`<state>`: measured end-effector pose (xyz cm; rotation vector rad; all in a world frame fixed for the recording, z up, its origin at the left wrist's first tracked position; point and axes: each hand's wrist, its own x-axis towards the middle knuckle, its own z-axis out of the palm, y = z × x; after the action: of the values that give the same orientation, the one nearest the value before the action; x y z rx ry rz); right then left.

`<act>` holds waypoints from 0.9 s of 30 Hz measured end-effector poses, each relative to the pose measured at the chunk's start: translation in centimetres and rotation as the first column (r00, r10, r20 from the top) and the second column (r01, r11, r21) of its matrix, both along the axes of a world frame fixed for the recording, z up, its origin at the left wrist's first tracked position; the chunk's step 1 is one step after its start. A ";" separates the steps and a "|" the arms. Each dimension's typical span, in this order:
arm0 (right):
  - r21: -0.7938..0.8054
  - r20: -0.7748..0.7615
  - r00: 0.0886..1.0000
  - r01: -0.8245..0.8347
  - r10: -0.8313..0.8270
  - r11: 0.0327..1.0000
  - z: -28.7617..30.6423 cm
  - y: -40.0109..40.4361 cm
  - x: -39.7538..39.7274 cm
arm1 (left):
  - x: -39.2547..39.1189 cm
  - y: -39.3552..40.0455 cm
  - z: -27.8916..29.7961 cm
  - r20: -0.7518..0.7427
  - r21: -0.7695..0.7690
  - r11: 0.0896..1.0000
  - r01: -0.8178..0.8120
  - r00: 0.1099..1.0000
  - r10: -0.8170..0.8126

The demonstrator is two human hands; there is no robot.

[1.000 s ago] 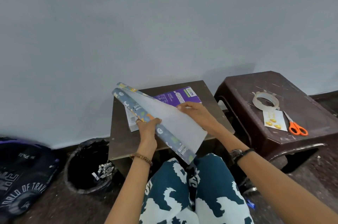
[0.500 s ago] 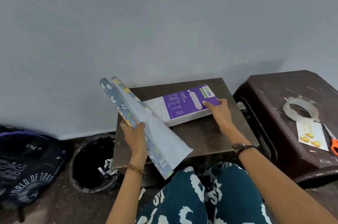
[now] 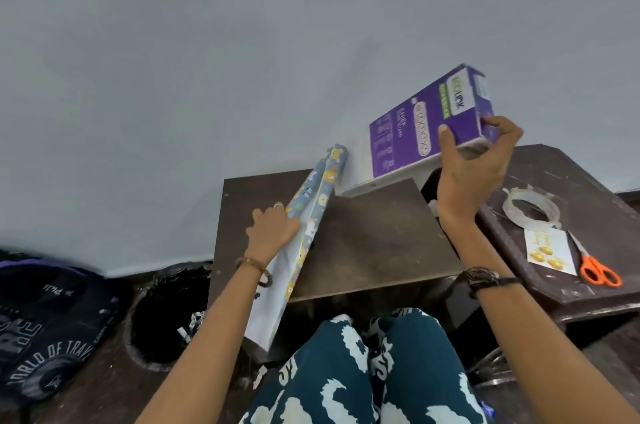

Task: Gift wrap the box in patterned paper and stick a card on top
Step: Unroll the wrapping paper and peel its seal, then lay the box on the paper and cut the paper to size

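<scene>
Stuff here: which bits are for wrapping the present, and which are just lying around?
For wrapping: purple box, patterned paper roll, tape ring, card, orange scissors.

Lying around: black bag, bin.

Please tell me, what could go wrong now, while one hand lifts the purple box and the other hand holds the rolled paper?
The right hand grips the purple box only at one end, raised over the small table, so it might tip or slip. The left hand holds the paper roll, whose lower end hangs past the table edge beside the bin; it could crease or slide off.
</scene>
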<state>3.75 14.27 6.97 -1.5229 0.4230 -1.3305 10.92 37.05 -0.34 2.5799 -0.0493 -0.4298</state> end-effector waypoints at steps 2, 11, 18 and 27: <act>-0.025 0.091 0.995 0.039 -0.037 0.999 0.5 -0.4 -1.6 | 0.0 -0.4 0.2 0.023 0.131 0.991 0.036 0.999 -0.039; 0.224 0.184 0.982 -0.015 -0.028 0.975 0.4 0.5 -4.6 | 1.3 -2.0 -3.9 0.053 0.560 0.751 0.351 0.889 -0.455; 0.639 0.001 0.985 -0.134 0.173 0.758 -3.4 3.0 -3.9 | -2.4 -2.9 -8.5 0.397 0.260 0.958 0.121 0.891 -0.220; 0.960 -0.155 0.771 -0.029 0.618 0.277 -7.7 8.1 -5.9 | -6.4 -5.2 -9.6 0.284 0.294 0.944 0.152 0.929 -0.238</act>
<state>-2.16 22.37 -0.73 -0.7954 0.9428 -0.0916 4.56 31.89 -9.97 2.9016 -0.3927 -0.0896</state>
